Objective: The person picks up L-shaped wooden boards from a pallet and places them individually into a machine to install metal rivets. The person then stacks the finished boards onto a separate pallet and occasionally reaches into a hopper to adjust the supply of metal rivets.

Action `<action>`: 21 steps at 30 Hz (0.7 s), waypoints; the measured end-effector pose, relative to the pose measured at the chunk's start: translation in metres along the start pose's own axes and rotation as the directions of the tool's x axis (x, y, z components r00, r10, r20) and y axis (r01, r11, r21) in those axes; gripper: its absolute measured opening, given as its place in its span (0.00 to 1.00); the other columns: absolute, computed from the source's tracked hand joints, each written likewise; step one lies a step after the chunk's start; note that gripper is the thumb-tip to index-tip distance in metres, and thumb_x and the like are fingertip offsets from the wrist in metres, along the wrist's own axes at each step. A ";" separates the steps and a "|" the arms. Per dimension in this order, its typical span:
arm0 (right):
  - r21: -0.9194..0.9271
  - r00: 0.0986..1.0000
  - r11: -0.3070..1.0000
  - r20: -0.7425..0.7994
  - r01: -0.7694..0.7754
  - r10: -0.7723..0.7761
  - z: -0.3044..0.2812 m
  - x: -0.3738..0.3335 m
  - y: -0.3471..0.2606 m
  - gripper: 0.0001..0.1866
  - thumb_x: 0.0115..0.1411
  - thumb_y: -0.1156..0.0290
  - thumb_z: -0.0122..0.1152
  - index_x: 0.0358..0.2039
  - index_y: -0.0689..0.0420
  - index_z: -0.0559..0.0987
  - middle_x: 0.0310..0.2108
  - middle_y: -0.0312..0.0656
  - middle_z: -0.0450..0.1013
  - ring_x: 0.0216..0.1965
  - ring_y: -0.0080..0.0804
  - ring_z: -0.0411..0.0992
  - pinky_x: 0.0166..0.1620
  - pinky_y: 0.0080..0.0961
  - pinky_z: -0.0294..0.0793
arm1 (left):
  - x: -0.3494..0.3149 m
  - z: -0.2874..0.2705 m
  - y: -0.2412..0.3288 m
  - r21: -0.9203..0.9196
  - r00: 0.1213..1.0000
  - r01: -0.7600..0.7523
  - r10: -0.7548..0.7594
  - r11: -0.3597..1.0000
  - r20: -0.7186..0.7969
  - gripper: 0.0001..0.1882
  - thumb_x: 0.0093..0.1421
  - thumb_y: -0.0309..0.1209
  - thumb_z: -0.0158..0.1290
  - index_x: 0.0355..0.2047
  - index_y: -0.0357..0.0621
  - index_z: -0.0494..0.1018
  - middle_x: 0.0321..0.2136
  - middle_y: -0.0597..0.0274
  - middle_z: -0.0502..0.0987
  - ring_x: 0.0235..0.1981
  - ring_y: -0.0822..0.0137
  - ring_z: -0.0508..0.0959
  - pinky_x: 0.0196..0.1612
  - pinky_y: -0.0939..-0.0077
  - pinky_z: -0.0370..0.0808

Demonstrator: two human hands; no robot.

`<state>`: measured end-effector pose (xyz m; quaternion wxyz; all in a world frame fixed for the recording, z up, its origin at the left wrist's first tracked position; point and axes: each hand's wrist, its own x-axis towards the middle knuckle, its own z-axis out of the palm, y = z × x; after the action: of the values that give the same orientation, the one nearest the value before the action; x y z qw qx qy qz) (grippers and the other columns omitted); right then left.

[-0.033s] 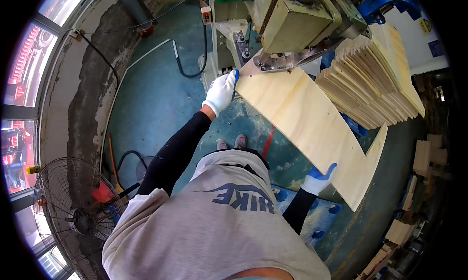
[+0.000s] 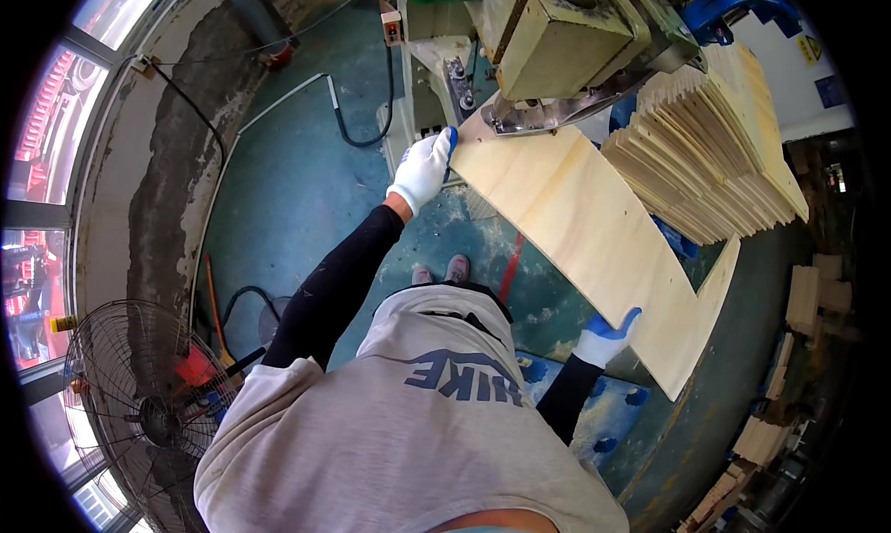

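A pale, angled plywood panel point(image 2: 575, 218) slants from the machine's head down toward the right, with a narrow tapering arm at its near right end. My left hand point(image 2: 422, 169), in a white glove with blue-coated palm and fingers, grips the panel's far left corner close to the machine. Lower right, my right hand point(image 2: 603, 338) in a matching glove holds the near edge, its thumb on top and the other fingers hidden underneath. The panel's far end lies under a curved metal guard point(image 2: 548, 115) of the cream-coloured machine point(image 2: 566, 46).
Behind the panel on the right stands a tall stack of similar plywood pieces point(image 2: 705, 153). A wire-cage fan point(image 2: 153, 422) is at lower left. A dusty blue pallet point(image 2: 608, 412) lies near my right forearm; a black cable point(image 2: 371, 143) hangs left of the machine.
The panel and both hands have shifted very slightly away from me, toward the machine. Both grips are unchanged.
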<state>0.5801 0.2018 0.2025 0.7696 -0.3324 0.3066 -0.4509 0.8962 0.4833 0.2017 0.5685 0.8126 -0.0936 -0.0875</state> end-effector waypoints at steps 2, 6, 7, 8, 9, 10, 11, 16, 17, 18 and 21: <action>0.023 0.999 0.999 -0.017 0.032 -0.032 0.010 0.007 0.003 0.29 0.73 0.56 0.52 0.65 0.63 0.66 0.63 0.48 0.68 0.61 0.39 0.68 0.65 0.36 0.66 | 0.017 0.005 0.000 -0.054 0.997 0.052 -0.049 0.997 0.060 0.31 0.73 0.55 0.42 0.37 0.35 0.76 0.18 0.71 0.67 0.20 0.76 0.66 0.24 0.75 0.65; 0.025 0.998 0.999 -0.056 0.036 -0.034 0.011 0.011 0.008 0.28 0.72 0.56 0.53 0.64 0.63 0.67 0.63 0.47 0.69 0.61 0.39 0.68 0.64 0.35 0.67 | 0.026 0.016 0.005 -0.062 0.983 0.148 -0.141 0.987 0.114 0.32 0.72 0.56 0.41 0.41 0.36 0.78 0.26 0.48 0.78 0.28 0.53 0.77 0.37 0.62 0.73; 0.018 0.997 0.999 -0.068 0.034 -0.033 0.009 0.014 0.007 0.28 0.72 0.56 0.53 0.64 0.63 0.67 0.63 0.47 0.69 0.61 0.39 0.68 0.64 0.35 0.67 | 0.024 0.016 0.004 -0.035 0.987 0.130 -0.126 0.991 0.099 0.32 0.72 0.56 0.41 0.42 0.36 0.78 0.28 0.47 0.79 0.31 0.51 0.78 0.40 0.62 0.73; 0.012 0.997 1.000 -0.081 0.007 -0.006 0.003 0.015 0.006 0.29 0.72 0.56 0.54 0.64 0.63 0.67 0.63 0.47 0.69 0.61 0.39 0.68 0.64 0.35 0.67 | 0.023 0.016 0.003 -0.008 0.990 0.111 -0.110 0.994 0.084 0.32 0.72 0.56 0.41 0.44 0.36 0.78 0.31 0.45 0.80 0.35 0.49 0.79 0.43 0.61 0.73; 0.019 0.997 1.000 -0.075 0.014 -0.012 -0.002 0.016 0.008 0.29 0.72 0.56 0.53 0.65 0.63 0.67 0.63 0.48 0.69 0.62 0.39 0.68 0.64 0.35 0.67 | 0.026 0.016 0.004 0.017 0.994 0.089 -0.090 0.996 0.068 0.32 0.72 0.56 0.41 0.45 0.36 0.78 0.34 0.44 0.82 0.38 0.47 0.80 0.45 0.61 0.74; 0.025 0.997 0.999 -0.069 0.021 -0.019 -0.008 0.017 0.010 0.29 0.72 0.56 0.53 0.65 0.63 0.66 0.63 0.48 0.68 0.62 0.39 0.68 0.64 0.35 0.67 | 0.029 0.016 0.001 0.004 0.991 0.101 -0.101 0.995 0.088 0.32 0.72 0.56 0.41 0.49 0.37 0.78 0.42 0.41 0.81 0.47 0.43 0.79 0.52 0.60 0.72; 0.033 0.998 0.999 -0.064 0.027 -0.025 -0.013 0.019 0.011 0.30 0.72 0.55 0.53 0.65 0.63 0.66 0.63 0.48 0.68 0.62 0.39 0.68 0.64 0.35 0.66 | 0.030 0.018 -0.004 0.017 0.993 0.087 -0.088 0.996 0.079 0.32 0.72 0.56 0.41 0.49 0.37 0.78 0.42 0.41 0.81 0.47 0.43 0.79 0.52 0.61 0.73; 0.011 0.997 1.000 -0.076 -0.001 0.001 0.005 0.014 0.007 0.30 0.72 0.54 0.51 0.66 0.62 0.65 0.64 0.47 0.67 0.63 0.40 0.66 0.65 0.36 0.65 | 0.029 0.013 0.001 0.069 0.994 0.049 -0.055 0.996 0.099 0.32 0.73 0.55 0.39 0.48 0.38 0.78 0.42 0.40 0.81 0.48 0.41 0.78 0.51 0.60 0.73; 0.043 0.996 0.999 -0.093 -0.003 0.007 -0.013 0.021 0.011 0.30 0.73 0.54 0.51 0.66 0.62 0.65 0.65 0.48 0.66 0.63 0.41 0.66 0.66 0.37 0.65 | 0.026 0.014 0.003 0.082 0.986 0.085 -0.095 0.993 0.136 0.32 0.73 0.55 0.39 0.48 0.38 0.78 0.42 0.40 0.81 0.48 0.40 0.78 0.50 0.60 0.73; 0.023 0.996 1.000 -0.087 0.018 -0.015 -0.001 0.017 0.009 0.30 0.73 0.54 0.51 0.66 0.62 0.65 0.65 0.48 0.66 0.63 0.41 0.66 0.66 0.37 0.65 | 0.026 0.013 0.004 0.104 0.993 0.016 -0.027 0.994 0.113 0.33 0.72 0.56 0.39 0.48 0.38 0.78 0.40 0.39 0.81 0.47 0.39 0.78 0.50 0.59 0.73; 0.030 0.996 0.999 -0.073 0.044 -0.042 0.000 0.021 0.012 0.30 0.73 0.55 0.51 0.66 0.62 0.65 0.65 0.48 0.66 0.63 0.40 0.66 0.65 0.37 0.65 | 0.030 0.014 -0.002 0.099 0.994 0.039 -0.049 0.994 0.100 0.33 0.72 0.56 0.39 0.47 0.36 0.79 0.40 0.38 0.81 0.46 0.39 0.78 0.51 0.58 0.73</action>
<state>0.5944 0.1875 0.1899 0.7532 -0.3103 0.3198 -0.4839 0.9221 0.4639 0.1940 0.5209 0.8356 -0.1088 -0.1367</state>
